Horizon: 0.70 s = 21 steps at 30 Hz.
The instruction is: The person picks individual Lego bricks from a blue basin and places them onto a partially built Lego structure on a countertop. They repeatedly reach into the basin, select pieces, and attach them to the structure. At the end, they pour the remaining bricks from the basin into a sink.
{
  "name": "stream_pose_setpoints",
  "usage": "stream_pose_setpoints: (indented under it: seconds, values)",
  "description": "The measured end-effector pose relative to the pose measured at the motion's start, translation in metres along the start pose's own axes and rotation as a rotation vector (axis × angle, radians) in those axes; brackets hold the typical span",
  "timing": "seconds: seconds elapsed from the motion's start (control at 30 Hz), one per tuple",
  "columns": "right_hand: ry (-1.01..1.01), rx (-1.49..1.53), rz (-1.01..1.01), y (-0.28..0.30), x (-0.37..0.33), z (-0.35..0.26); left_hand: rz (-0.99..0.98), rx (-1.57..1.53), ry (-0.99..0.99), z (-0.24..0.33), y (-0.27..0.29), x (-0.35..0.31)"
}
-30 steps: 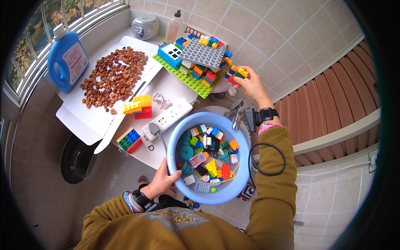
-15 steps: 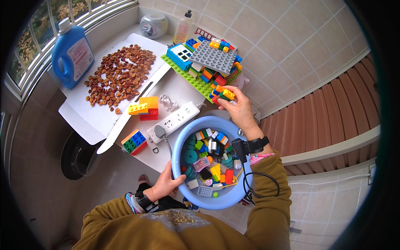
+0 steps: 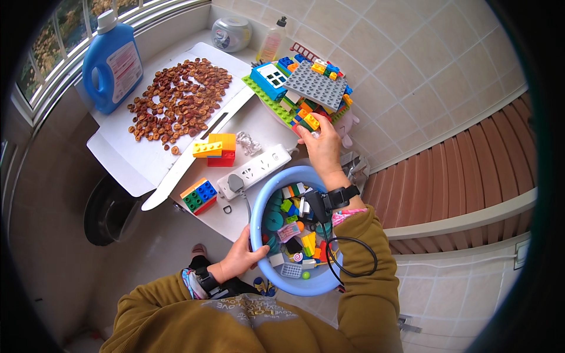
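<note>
My left hand (image 3: 238, 259) grips the left rim of a blue basin (image 3: 257, 220), its thumb over the edge. Inside the basin lie loose toy bricks, teal discs, a green ball and other small toys. My right hand (image 3: 323, 150) pinches a small cluster of toy building bricks (image 3: 312, 121), with yellow and orange on top. It is at the near edge of a brick structure on a green baseplate (image 3: 254, 88); I cannot tell whether it touches. A grey studded plate (image 3: 315, 86) and a blue-framed white window piece (image 3: 272, 79) top the structure.
On the white table stand two brick stacks, one yellow and red (image 3: 219, 150), one multicoloured (image 3: 199, 196). Beside them lies a power strip (image 3: 256, 170). Dried fruit slices (image 3: 179, 100) cover a white board, next to a blue detergent bottle (image 3: 112, 65). A black cable hangs at my right wrist.
My right hand has moved slightly up and left with the brick cluster, now at the baseplate's near edge. The left hand still grips the basin. The whole view has shifted a little.
</note>
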State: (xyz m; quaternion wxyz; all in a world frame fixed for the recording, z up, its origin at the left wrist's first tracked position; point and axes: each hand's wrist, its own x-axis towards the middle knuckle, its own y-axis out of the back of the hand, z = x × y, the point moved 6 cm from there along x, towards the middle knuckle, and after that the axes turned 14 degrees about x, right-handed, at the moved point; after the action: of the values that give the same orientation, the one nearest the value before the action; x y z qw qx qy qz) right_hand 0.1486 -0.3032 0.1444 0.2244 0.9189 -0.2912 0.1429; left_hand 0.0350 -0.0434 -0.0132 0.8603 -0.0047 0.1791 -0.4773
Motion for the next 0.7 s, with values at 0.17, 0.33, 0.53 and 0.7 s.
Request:
stream_pose_setpoints:
  seconds: [0.17, 0.33, 0.53, 0.7]
  values:
    - [-0.031, 0.002, -0.003, -0.003, 0.008, 0.008, 0.007, -0.029, 0.002, 0.001, 0.000, -0.001]
    - [-0.027, -0.059, 0.017, -0.003, 0.012, 0.010, 0.013, 0.014, -0.008, -0.003, 0.001, 0.002]
    - [-0.003, -0.097, 0.032, -0.005, 0.016, 0.008, 0.045, 0.036, -0.098, -0.004, 0.002, 0.004]
    - [0.028, -0.128, 0.006, -0.010, 0.016, 0.004, 0.023, 0.019, -0.102, -0.007, 0.000, 0.006]
